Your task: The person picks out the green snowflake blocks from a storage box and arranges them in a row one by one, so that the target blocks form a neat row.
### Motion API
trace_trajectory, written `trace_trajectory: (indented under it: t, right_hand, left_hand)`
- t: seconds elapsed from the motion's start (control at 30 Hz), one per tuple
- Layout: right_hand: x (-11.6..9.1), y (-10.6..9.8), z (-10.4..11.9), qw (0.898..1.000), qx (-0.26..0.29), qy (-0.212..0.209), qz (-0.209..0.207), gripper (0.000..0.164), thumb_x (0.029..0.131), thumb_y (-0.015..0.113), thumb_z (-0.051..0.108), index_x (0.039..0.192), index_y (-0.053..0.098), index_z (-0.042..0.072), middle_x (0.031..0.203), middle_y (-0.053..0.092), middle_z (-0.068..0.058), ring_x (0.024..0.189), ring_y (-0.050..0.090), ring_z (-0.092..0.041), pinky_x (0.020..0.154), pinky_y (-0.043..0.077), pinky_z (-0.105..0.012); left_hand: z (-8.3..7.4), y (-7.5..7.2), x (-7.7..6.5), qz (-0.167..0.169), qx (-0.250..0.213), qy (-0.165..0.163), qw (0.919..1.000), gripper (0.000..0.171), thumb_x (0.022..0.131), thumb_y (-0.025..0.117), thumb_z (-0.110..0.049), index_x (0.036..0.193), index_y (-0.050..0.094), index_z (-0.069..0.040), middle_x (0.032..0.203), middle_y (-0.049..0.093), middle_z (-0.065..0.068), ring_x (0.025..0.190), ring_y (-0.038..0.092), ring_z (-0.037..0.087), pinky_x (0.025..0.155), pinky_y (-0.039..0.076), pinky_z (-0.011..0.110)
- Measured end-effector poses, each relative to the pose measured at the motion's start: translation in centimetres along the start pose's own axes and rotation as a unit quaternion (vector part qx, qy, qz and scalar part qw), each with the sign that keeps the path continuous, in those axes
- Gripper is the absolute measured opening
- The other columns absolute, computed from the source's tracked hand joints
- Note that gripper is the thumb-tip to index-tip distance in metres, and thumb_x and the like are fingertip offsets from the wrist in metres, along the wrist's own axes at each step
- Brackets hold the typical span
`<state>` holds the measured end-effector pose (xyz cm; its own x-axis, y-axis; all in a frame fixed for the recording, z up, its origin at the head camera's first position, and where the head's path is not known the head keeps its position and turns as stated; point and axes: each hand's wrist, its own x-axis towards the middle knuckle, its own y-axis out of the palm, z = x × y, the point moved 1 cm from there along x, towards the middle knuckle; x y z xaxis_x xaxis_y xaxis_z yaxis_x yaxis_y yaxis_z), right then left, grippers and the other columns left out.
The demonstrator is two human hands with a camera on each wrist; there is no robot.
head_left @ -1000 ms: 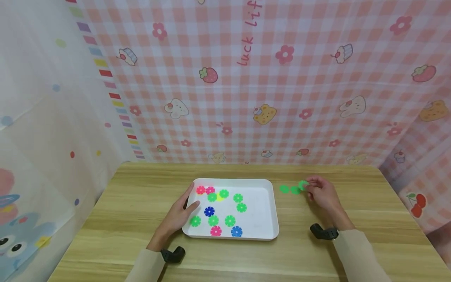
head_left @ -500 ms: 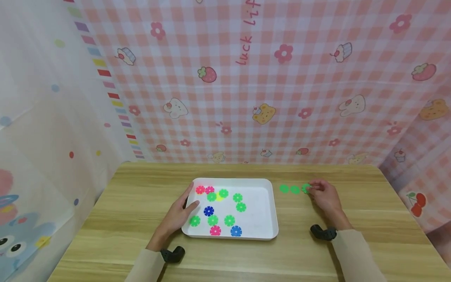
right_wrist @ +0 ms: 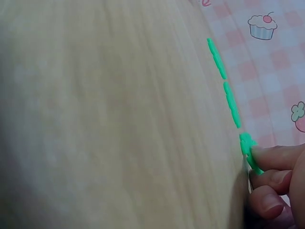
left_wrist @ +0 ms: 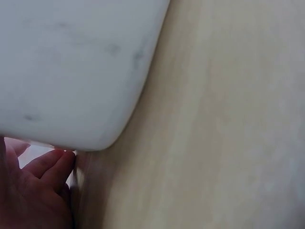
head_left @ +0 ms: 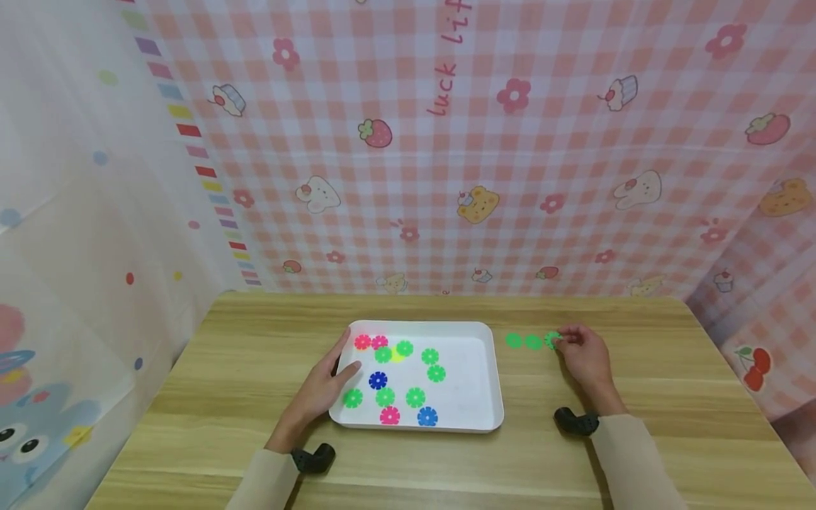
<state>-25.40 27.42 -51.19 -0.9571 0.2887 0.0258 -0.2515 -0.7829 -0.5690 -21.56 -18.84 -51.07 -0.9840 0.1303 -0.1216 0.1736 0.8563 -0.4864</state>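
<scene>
At the left side of a white tray [head_left: 468, 382], my left hand [head_left: 321, 388] holds the rim, its thumb over the inside and its fingers along the outer side. Several notched plastic discs lie in the tray: green ones [head_left: 416, 397], pink ones [head_left: 389, 416], a dark blue one [head_left: 377, 380], a lighter blue one [head_left: 428, 416] and a partly covered yellow one [head_left: 398, 354]. Right of the tray, my right hand [head_left: 585, 355] pinches a green disc [right_wrist: 247, 143], slightly tilted at the tabletop. It is at the right end of a row with two flat green discs [head_left: 513, 341] [head_left: 533, 342].
The wooden table [head_left: 421, 471] runs back to a pink checked cloth [head_left: 421, 234] hanging behind it. A pale printed cloth [head_left: 83, 212] hangs on the left. Each wrist wears a black camera mount [head_left: 314, 459].
The right hand has brought the green disc from above the second disc to the right and down, at the row's end. The left hand stays on the tray.
</scene>
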Motion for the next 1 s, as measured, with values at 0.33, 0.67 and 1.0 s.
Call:
trace_trajectory:
  t: [0.33,0.67,1.0]
  right_hand:
    - [-0.01,0.11,0.12,1.000,-0.003,0.004,-0.015,0.020,0.092,0.066,0.011,0.109,0.066,-0.001,0.094,0.066,-0.011,0.084,0.056,-0.016,0.073,0.043,-0.023]
    - [-0.17,0.26,0.25,1.000,-0.005,0.005,-0.013,0.021,0.093,0.063,0.010,0.110,0.065,-0.002,0.102,0.066,-0.017,0.094,0.059,-0.025,0.080,0.044,-0.030]
    - [-0.32,0.20,0.22,1.000,0.004,0.012,-0.011,0.023,0.096,0.062,0.014,0.114,0.063,-0.001,0.106,0.065,-0.018,0.098,0.058,-0.028,0.084,0.043,-0.033]
  left_hand:
    - [-0.07,-0.05,-0.02,0.000,-0.002,0.003,1.0000,0.069,0.103,0.052,-0.033,0.160,0.013,-0.032,0.167,0.010,0.000,0.153,0.009,0.025,0.123,0.011,0.049]
    - [0.00,0.01,0.06,-0.001,-0.003,0.004,1.0000,0.068,0.104,0.051,-0.033,0.160,0.013,-0.031,0.167,0.011,0.002,0.153,0.008,0.027,0.123,0.010,0.050]
    - [0.06,0.01,0.06,0.002,-0.013,0.008,0.9999,0.068,0.104,0.051,-0.032,0.160,0.013,-0.032,0.167,0.011,0.000,0.153,0.008,0.025,0.124,0.009,0.049]
